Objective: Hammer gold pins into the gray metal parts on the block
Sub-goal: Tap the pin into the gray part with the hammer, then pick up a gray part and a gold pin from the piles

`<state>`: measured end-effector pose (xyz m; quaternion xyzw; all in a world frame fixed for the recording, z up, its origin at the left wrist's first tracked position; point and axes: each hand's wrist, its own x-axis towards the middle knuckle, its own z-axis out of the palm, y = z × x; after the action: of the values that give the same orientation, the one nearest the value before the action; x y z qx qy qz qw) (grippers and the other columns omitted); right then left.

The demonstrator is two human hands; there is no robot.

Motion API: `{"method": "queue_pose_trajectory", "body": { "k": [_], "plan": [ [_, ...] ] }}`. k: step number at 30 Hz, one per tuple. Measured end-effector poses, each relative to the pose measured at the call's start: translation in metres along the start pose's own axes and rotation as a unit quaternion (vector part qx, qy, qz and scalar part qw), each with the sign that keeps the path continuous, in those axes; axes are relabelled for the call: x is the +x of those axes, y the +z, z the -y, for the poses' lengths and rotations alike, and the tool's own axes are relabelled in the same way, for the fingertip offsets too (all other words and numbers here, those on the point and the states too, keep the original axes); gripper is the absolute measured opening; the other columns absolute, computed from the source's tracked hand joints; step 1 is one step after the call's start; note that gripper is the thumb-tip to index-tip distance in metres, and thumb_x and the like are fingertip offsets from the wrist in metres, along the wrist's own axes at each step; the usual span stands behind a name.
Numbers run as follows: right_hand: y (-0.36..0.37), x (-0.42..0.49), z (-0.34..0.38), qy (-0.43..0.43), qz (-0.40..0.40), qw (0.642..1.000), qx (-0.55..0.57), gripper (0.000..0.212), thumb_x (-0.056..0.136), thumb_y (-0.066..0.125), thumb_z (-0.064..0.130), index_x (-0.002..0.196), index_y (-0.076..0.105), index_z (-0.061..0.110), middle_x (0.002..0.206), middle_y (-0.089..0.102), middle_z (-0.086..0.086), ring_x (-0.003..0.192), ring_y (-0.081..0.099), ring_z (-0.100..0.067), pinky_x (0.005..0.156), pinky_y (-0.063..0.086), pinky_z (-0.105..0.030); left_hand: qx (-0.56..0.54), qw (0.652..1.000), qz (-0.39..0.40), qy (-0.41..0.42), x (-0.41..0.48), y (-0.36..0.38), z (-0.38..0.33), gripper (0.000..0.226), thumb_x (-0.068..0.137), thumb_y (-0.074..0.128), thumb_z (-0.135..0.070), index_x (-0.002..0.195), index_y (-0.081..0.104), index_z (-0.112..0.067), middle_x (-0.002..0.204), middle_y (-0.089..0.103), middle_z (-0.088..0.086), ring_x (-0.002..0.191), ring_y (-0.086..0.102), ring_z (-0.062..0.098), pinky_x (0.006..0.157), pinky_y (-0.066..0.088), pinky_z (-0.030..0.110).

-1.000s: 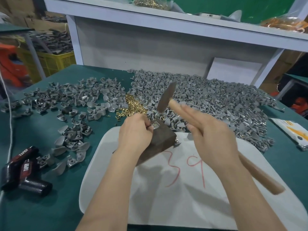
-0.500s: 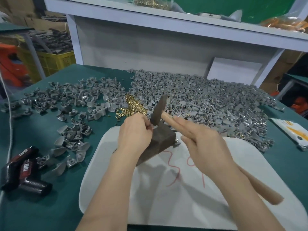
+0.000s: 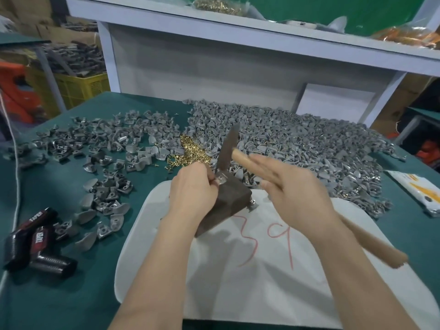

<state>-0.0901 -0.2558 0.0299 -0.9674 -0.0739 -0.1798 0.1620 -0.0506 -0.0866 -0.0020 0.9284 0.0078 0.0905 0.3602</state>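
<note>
A dark block [image 3: 228,201] stands on a white board [image 3: 262,282]. My left hand [image 3: 192,189] pinches a gray metal part [image 3: 222,178] on the block's top corner. My right hand [image 3: 297,194] grips a wooden-handled hammer [image 3: 228,146]; its dark head hangs just above the part, and the handle end [image 3: 381,248] sticks out behind my wrist. A small heap of gold pins [image 3: 190,152] lies just beyond the block. I cannot see a pin in the part.
A large pile of gray parts [image 3: 297,148] covers the table's back right; a looser scatter of gray parts [image 3: 95,148] lies left. Black cans [image 3: 35,244] lie at the front left. A printed packet [image 3: 419,186] sits at the right edge. A shelf [image 3: 238,27] rises behind.
The hammer head came down onto the part half a second ago and has now lifted a little above it. My left hand has stayed on the part.
</note>
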Motion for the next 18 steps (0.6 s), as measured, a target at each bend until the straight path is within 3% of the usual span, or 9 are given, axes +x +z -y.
{"method": "queue_pose_trajectory", "body": {
  "k": [2,5,8,11,13,15,17,18],
  "plan": [
    [0.008,0.008,-0.007,0.039,-0.014,0.997,0.068,0.054,0.090,0.055,0.020,0.136,0.041,0.045,0.114,0.066,0.001,0.096,0.062,-0.025,0.084,0.051,-0.038,-0.001,1.000,-0.002,0.002,-0.001,0.000,-0.001,0.012,0.087,0.062,-0.020,0.076,0.064,-0.024,0.088,0.068,0.005,0.090,0.061,0.030,0.080,0.053,0.042],
    [0.026,0.023,-0.020,0.117,0.046,0.986,0.106,0.048,0.090,0.055,0.020,0.135,0.046,0.036,0.113,0.064,-0.002,0.094,0.063,-0.027,0.085,0.050,-0.038,0.002,1.000,-0.008,0.005,-0.001,0.001,-0.001,0.019,0.088,0.063,-0.022,0.071,0.059,-0.027,0.088,0.069,0.004,0.089,0.061,0.029,0.081,0.052,0.042],
    [0.041,0.029,-0.031,0.158,0.098,0.973,0.139,0.040,0.091,0.057,0.024,0.130,0.052,0.031,0.094,0.059,0.007,0.076,0.063,-0.020,0.071,0.051,-0.035,0.004,1.000,-0.008,0.007,0.000,0.001,0.000,0.017,0.089,0.063,-0.023,0.073,0.060,-0.027,0.089,0.069,0.004,0.090,0.061,0.028,0.082,0.051,0.042],
    [0.048,0.029,-0.038,0.171,0.102,0.976,0.091,0.037,0.091,0.058,0.029,0.128,0.053,0.033,0.088,0.055,0.007,0.069,0.057,-0.013,0.065,0.044,-0.028,0.011,1.000,-0.013,0.013,0.001,0.001,0.000,0.014,0.089,0.062,-0.022,0.076,0.062,-0.026,0.089,0.069,0.003,0.092,0.060,0.027,0.084,0.050,0.042],
    [0.048,0.027,-0.038,0.168,0.085,0.981,0.036,0.036,0.091,0.057,0.034,0.127,0.055,0.031,0.092,0.053,0.003,0.079,0.054,-0.018,0.071,0.042,-0.029,0.000,1.000,-0.025,0.017,0.002,0.002,0.000,0.011,0.090,0.061,-0.021,0.081,0.065,-0.025,0.091,0.069,0.001,0.093,0.060,0.026,0.085,0.050,0.042],
    [0.044,0.027,-0.031,0.125,0.009,0.992,0.002,0.038,0.091,0.055,0.044,0.126,0.057,0.029,0.107,0.053,-0.003,0.099,0.048,-0.025,0.084,0.039,-0.032,-0.028,0.999,-0.038,0.024,0.002,0.002,0.000,0.010,0.090,0.060,-0.021,0.084,0.067,-0.025,0.091,0.068,-0.002,0.092,0.060,0.024,0.085,0.050,0.041],
    [0.036,0.031,-0.015,0.047,-0.031,0.997,0.055,0.039,0.089,0.058,0.043,0.125,0.058,0.030,0.113,0.056,-0.003,0.107,0.047,-0.024,0.093,0.037,-0.033,-0.065,0.996,-0.039,0.048,0.003,0.003,0.000,0.011,0.090,0.060,-0.020,0.082,0.063,-0.027,0.086,0.065,-0.007,0.088,0.060,0.020,0.084,0.050,0.037],
    [0.033,0.034,-0.007,0.015,-0.006,0.995,0.100,0.036,0.087,0.061,0.039,0.122,0.060,0.030,0.108,0.059,0.000,0.102,0.052,-0.020,0.091,0.041,-0.032,-0.085,0.994,-0.032,0.059,0.003,0.004,-0.001,0.013,0.090,0.060,-0.018,0.081,0.061,-0.028,0.082,0.063,-0.010,0.085,0.060,0.017,0.083,0.049,0.034]
  ]
}}
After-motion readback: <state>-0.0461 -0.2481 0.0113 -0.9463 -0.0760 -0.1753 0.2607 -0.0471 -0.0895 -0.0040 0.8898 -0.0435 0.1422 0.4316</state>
